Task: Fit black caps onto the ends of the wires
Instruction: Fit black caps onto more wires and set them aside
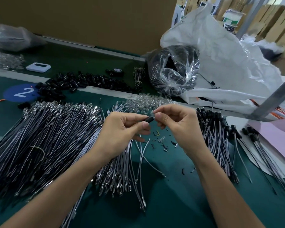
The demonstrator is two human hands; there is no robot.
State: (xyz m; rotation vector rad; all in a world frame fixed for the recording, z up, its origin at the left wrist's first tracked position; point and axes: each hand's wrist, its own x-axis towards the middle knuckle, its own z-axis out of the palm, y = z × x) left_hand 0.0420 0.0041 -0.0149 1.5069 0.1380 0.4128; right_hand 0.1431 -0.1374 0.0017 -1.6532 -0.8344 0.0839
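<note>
Many cardboard boxes line the room beyond a white sack. Our green table carries a heap of bare wires, a pile of black caps, and capped wires at right. Above it, our left hand pinches one black cap while our right hand pinches a clear bulb at its mouth; seating it needs a straight push, we judge.

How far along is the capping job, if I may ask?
Done: a bundle of capped wires lies on the right. In hand: the left hand and right hand pinch one cap between them. Remaining: the bigger pile of bare wires and loose caps.
</note>
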